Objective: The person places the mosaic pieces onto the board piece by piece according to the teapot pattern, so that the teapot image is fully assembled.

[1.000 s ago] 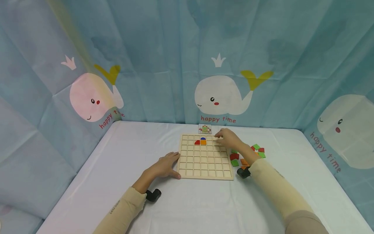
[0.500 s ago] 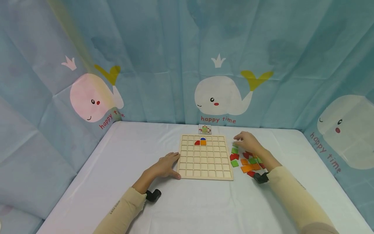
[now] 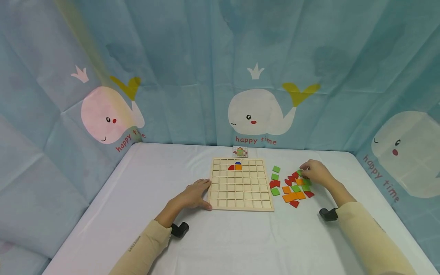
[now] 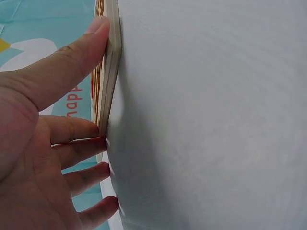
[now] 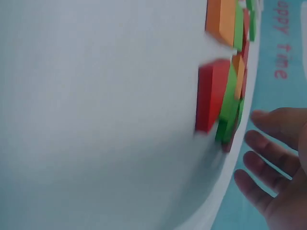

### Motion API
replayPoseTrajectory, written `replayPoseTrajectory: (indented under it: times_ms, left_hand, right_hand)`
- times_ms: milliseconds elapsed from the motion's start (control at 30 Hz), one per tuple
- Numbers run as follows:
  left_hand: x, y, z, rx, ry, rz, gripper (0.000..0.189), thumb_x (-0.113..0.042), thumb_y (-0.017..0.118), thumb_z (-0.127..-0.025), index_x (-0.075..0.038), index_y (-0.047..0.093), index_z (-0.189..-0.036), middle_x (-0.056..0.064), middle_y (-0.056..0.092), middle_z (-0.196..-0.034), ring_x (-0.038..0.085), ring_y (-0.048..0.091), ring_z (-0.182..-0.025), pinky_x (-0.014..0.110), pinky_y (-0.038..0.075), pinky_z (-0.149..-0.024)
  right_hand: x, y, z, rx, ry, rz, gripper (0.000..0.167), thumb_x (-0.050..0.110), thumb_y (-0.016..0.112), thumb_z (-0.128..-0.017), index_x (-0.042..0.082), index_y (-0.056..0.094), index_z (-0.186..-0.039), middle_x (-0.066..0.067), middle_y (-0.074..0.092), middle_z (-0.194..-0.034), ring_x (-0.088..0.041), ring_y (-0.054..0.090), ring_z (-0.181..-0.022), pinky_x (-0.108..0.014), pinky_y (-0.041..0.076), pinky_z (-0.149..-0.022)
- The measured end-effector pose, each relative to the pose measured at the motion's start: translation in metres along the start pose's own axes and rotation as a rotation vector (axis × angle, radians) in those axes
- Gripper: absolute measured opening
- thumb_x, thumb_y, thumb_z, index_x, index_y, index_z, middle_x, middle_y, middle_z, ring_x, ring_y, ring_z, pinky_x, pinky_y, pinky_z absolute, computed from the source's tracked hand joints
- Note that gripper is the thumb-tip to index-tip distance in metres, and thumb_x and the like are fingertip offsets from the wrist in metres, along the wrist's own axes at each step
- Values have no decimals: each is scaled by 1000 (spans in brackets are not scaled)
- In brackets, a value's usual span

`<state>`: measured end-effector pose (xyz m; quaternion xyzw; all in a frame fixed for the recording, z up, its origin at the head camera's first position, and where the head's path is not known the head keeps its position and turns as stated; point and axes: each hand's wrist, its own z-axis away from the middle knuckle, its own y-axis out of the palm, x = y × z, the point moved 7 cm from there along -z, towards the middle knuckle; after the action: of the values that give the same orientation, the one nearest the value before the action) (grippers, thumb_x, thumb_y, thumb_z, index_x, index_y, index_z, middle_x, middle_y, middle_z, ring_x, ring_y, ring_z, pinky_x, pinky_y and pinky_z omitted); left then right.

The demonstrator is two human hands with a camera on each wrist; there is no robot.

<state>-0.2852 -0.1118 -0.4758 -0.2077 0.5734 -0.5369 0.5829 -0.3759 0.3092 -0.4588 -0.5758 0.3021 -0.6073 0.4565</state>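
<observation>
My left hand (image 3: 192, 194) rests against the left edge of a gridded wooden board (image 3: 241, 193). In the left wrist view its thumb lies on the board's corner and its fingers (image 4: 79, 151) are spread along the side. Near the board's top sit a red quarter-round tile (image 3: 232, 167), an orange square tile (image 3: 238, 167) and a blue half-round tile (image 3: 238, 163). My right hand (image 3: 317, 173) hovers at the far right of the loose tiles, its fingertips by a green tile (image 3: 299, 172). The right wrist view shows relaxed fingers (image 5: 261, 165) with nothing visible between them.
Several red, orange and green tiles lie loose right of the board, among them an orange rectangle (image 3: 290, 197) and a red tile (image 5: 211, 96). A small pattern card (image 3: 240, 152) lies behind the board on the white cloth (image 3: 165, 168). A whale-print curtain (image 3: 192, 110) stands behind.
My right hand has moved from above the board's upper right to the right side of the loose tiles, uncovering more of them. The left hand stays at the board's edge.
</observation>
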Motion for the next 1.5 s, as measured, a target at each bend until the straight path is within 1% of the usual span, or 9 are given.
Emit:
replayPoseTrajectory:
  times_ms: [167, 367, 600, 767, 967, 1033, 1200, 1300, 1500]
  left_hand:
    - [2, 2, -1, 2, -11, -2, 97, -35, 85, -73, 0, 35, -149, 16, 31, -158, 37, 23, -149, 58, 24, -117]
    - [2, 1, -2, 0, -13, -1, 98, -35, 85, -72, 0, 35, -149, 16, 32, -158, 36, 23, -149, 58, 24, -117]
    - [3, 1, -3, -4, -7, -13, 98, -35, 84, -73, -1, 34, -150, 16, 31, -158, 36, 23, -149, 58, 24, -117]
    - [3, 1, -4, -7, -10, -7, 98, -35, 84, -73, -2, 34, -150, 15, 31, -159, 36, 22, -149, 57, 24, -118]
    - [3, 3, -5, -1, -11, -5, 98, -36, 84, -73, -2, 34, -150, 15, 31, -159, 36, 22, -149, 58, 24, -117]
    - [3, 2, -4, 0, -8, -6, 98, -36, 84, -73, -2, 34, -150, 15, 31, -159, 36, 22, -149, 58, 24, -117]
    - [4, 2, -4, 0, -2, -13, 98, -36, 84, -74, -2, 33, -150, 15, 31, -159, 36, 22, -149, 58, 24, -117]
    - [4, 3, -5, 7, -7, -16, 98, -37, 83, -74, -2, 33, -151, 15, 30, -159, 36, 21, -149, 58, 24, -117]
    - [3, 3, -5, 10, -17, -21, 99, -39, 83, -73, -3, 33, -151, 14, 30, -159, 36, 21, -149, 59, 24, -117]
  right_hand:
    - [-13, -1, 4, 24, 10, 15, 28, 4, 61, -88, -10, 66, -112, -27, 64, -108, -37, 58, -96, -55, 51, -93]
    - [-17, 0, 6, 42, -4, 27, 27, 1, 61, -86, -10, 66, -111, -26, 66, -105, -38, 59, -96, -56, 50, -93]
    - [-20, -2, 8, 85, 26, 31, 28, 3, 59, -89, -10, 65, -114, -29, 65, -113, -43, 57, -104, -59, 47, -98]
    - [-26, -5, 11, 78, 48, 31, 28, 5, 60, -90, -10, 66, -112, -29, 65, -112, -41, 57, -101, -57, 48, -96]
    - [-28, -10, 16, 78, 56, 58, 25, 5, 61, -88, -11, 67, -106, -29, 67, -106, -37, 61, -92, -53, 53, -88]
    - [-27, -11, 16, 86, 57, 65, 26, 3, 61, -87, -11, 67, -107, -29, 67, -104, -35, 61, -89, -52, 53, -87]
    - [-25, -8, 18, 123, 62, 34, 30, -2, 63, -85, -8, 65, -114, -29, 65, -108, -35, 59, -90, -52, 54, -89]
    - [-25, -5, 19, 139, 49, 25, 31, -3, 63, -84, -7, 65, -115, -30, 63, -110, -37, 58, -93, -53, 53, -91]
    - [-24, -4, 25, 114, 23, 45, 28, 0, 64, -85, -8, 67, -112, -28, 65, -106, -36, 59, -92, -54, 52, -91]
